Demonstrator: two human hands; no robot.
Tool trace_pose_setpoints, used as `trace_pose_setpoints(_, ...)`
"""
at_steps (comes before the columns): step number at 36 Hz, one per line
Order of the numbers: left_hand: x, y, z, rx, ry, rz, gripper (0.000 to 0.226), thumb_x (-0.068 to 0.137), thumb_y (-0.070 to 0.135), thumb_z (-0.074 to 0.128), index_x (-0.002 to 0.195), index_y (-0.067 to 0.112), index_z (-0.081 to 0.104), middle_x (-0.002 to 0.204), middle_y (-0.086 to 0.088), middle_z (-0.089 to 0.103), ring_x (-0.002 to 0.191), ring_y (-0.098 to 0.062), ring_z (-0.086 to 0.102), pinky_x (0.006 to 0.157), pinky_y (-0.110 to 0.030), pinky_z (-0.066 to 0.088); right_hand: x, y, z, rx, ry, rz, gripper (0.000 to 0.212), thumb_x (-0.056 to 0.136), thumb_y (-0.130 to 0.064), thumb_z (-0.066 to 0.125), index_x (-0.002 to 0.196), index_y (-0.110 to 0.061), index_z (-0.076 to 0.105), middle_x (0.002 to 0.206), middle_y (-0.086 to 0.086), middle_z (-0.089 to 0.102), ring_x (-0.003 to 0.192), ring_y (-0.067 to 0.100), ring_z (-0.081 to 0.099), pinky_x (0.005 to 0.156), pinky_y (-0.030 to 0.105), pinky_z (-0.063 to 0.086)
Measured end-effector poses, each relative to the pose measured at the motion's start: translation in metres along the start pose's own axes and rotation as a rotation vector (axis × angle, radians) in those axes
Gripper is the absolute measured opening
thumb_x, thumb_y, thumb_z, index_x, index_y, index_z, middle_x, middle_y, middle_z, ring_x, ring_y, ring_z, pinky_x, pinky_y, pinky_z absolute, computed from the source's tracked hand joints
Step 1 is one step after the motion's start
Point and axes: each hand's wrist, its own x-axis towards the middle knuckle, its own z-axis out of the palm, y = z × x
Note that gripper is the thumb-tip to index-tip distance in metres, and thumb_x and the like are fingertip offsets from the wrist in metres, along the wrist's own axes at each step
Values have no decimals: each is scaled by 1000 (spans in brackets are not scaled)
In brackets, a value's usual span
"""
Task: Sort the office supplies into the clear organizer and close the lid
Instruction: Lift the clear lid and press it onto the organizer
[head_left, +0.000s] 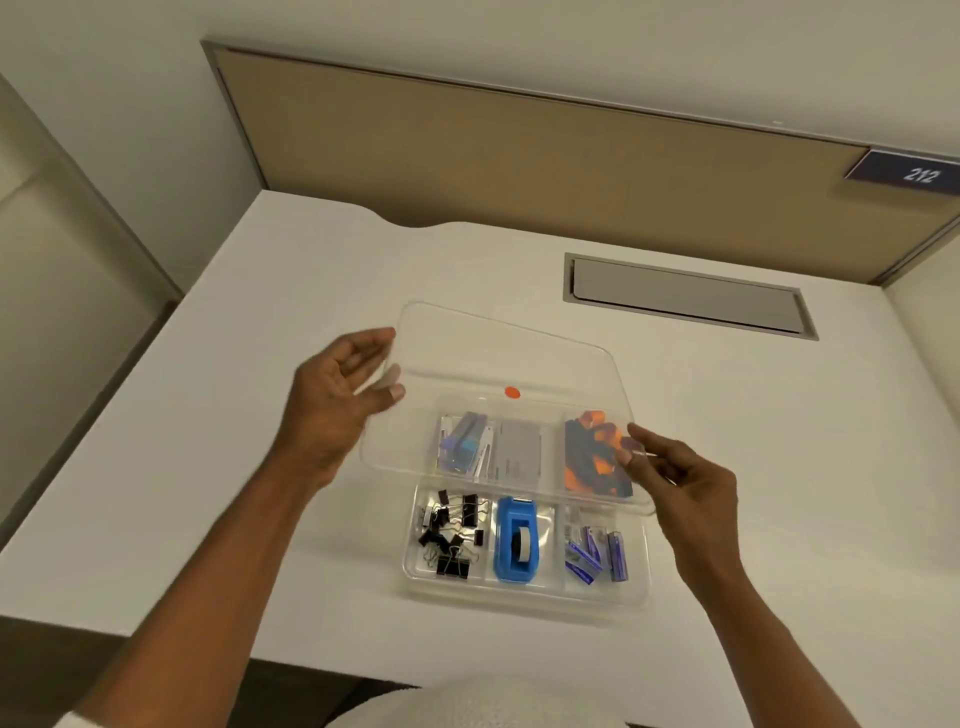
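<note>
A clear organizer (524, 597) sits on the white desk, divided into compartments. The front row holds black binder clips (449, 535), a blue tape dispenser (516, 543) and purple staple boxes (595, 553). The back row holds a stapler and grey box (488, 449) and orange and dark strips (592, 454). A clear lid (498, 358) with an orange dot hovers tilted over the back row. My left hand (337, 400) grips the lid's left edge. My right hand (675, 478) pinches its right front corner.
The white desk (260, 415) has a grey cable hatch (685, 296) at the back right. A tan partition panel (519, 156) rises behind, with a "212" sign (914, 174). The desk's front edge runs just below the organizer.
</note>
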Motion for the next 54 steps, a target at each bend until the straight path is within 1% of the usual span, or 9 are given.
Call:
trace_pose_setpoints(3, -13, -28, 13, 88, -17, -57, 69, 84, -27, 62, 141, 11, 56, 144, -1, 61, 137, -12, 54, 112, -25, 44, -10, 22, -6, -121, 40, -1, 44, 84, -23, 86, 126, -25, 73, 102, -13, 80, 88, 12, 77, 81, 31, 62)
trace_pose_setpoints(8, -36, -67, 21, 265, -19, -133, 72, 93, -20, 56, 150, 23, 47, 152, 9, 52, 137, 4, 48, 121, -33, 37, -37, 57, -14, -360, 94, -110, 48, 88, -22, 81, 134, -16, 68, 113, -12, 74, 88, 8, 71, 76, 18, 57)
trace_pose_setpoints(19, -64, -104, 37, 629, -5, -154, 70, 97, -10, 47, 156, 27, 37, 154, -2, 50, 147, -16, 42, 107, -23, 37, -66, 90, -8, -504, 129, -111, 47, 92, -21, 75, 137, -14, 64, 115, -3, 63, 85, 16, 66, 74, 32, 57)
trace_pose_setpoints(25, -61, -112, 42, 697, 13, -181, 70, 98, -9, 51, 156, 27, 35, 152, -6, 52, 141, -25, 50, 103, -28, 43, -63, 94, -4, -561, 149, -78, 55, 91, -23, 77, 142, -12, 60, 119, 3, 56, 88, 19, 61, 70, 21, 49)
trace_pose_setpoints(38, -58, -120, 52, 784, 103, -157, 70, 93, -12, 59, 153, 20, 44, 148, -6, 57, 133, -30, 58, 101, -28, 47, -61, 104, -3, -663, 132, -17, 58, 91, -26, 79, 143, -10, 60, 114, 7, 59, 100, 30, 64, 80, 43, 60)
trace_pose_setpoints(42, -58, -120, 54, 793, 130, -117, 59, 95, 15, 72, 149, 14, 49, 145, -9, 60, 130, -31, 60, 107, -45, 52, -61, 102, -5, -685, 108, -44, 57, 90, -22, 80, 142, -8, 61, 109, -2, 53, 95, 26, 63, 76, 37, 57)
trace_pose_setpoints(46, -57, -125, 55, 946, 51, -111, 84, 86, 49, 76, 153, 12, 43, 150, -11, 53, 135, -32, 54, 106, -48, 52, -60, 105, -5, -759, 77, -49, 59, 90, -22, 80, 143, -5, 60, 117, 11, 60, 102, 29, 63, 78, 39, 60)
trace_pose_setpoints(51, -64, -134, 62, 1113, -11, -26, 94, 91, 65, 55, 161, 11, 24, 160, -14, 35, 147, -30, 35, 111, -43, 45, -64, 104, 1, -918, 28, -132, 62, 95, -33, 67, 146, 0, 52, 143, 19, 48, 117, 33, 60, 75, 40, 62)
trace_pose_setpoints(54, -70, -144, 62, 1162, -30, -3, 96, 93, 76, 30, 163, 13, 11, 165, -14, 24, 151, -30, 30, 109, -44, 47, -69, 108, 6, -937, -2, -215, 64, 104, -32, 49, 154, 5, 36, 163, 23, 30, 138, 40, 48, 99, 48, 57)
